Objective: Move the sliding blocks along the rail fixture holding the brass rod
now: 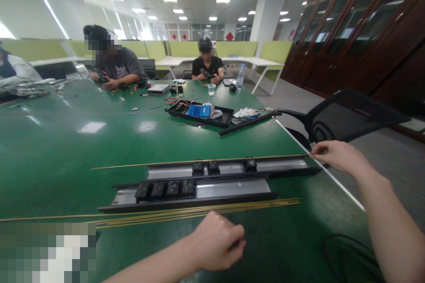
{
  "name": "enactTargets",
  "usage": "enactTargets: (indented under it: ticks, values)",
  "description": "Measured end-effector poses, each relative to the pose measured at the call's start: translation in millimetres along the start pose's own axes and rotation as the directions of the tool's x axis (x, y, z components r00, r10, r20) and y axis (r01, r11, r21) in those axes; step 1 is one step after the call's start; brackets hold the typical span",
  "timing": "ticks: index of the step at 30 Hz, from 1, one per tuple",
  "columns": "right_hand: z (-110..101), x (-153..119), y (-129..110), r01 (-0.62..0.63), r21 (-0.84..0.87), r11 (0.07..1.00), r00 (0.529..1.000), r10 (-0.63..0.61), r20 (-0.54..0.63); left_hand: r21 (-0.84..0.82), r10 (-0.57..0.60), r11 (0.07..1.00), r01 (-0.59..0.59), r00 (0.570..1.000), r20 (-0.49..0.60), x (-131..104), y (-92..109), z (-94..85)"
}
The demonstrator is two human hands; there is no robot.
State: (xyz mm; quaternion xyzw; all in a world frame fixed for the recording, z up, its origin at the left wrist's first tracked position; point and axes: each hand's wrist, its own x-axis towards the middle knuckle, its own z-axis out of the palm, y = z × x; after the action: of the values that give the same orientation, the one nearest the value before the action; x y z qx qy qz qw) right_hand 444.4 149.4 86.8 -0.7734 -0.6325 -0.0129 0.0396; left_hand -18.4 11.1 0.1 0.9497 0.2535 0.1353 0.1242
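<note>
My right hand [334, 154] pinches the right end of a thin gold-coloured rod [172, 163], which lies along the far edge of a long dark-edged rail [282, 164]. Three small black blocks [213, 167] sit in that rail's pale channel. Nearer to me, a shorter rail [232, 187] carries several black blocks [157, 190] side by side. My left hand [217, 241] is closed, its fingers curled above the green table; whatever it may hold is hidden. Just beyond it lies a bundle of thin gold-coloured rods [186, 211].
A black tray [226, 118] holding a blue finned part stands farther back, beside white gloves [245, 115] and a dark bar [247, 124]. A mesh chair [348, 117] stands past the right table edge. Co-workers sit across the green table [83, 150].
</note>
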Motion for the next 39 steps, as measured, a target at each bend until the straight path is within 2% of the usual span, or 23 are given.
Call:
enactTargets:
  ticks: [7,27,39]
  values:
    - [-1.6,0.9,1.5,-0.071,-0.016,0.997,0.996,0.072,0.059,-0.007,-0.007,1.000,0.007,1.000,-0.003,1.0,-0.3,-1.2]
    - [-4.0,-4.0,4.5,-0.172,-0.016,0.985,0.985,0.172,-0.007,-0.005,-0.006,1.000,0.006,1.000,-0.005,0.9,-0.4,0.1]
    - [-4.8,-4.7,7.3,-0.237,-0.041,0.971,0.971,0.238,0.014,0.006,-0.009,1.000,0.009,1.000,0.017,2.3,-0.5,-2.9]
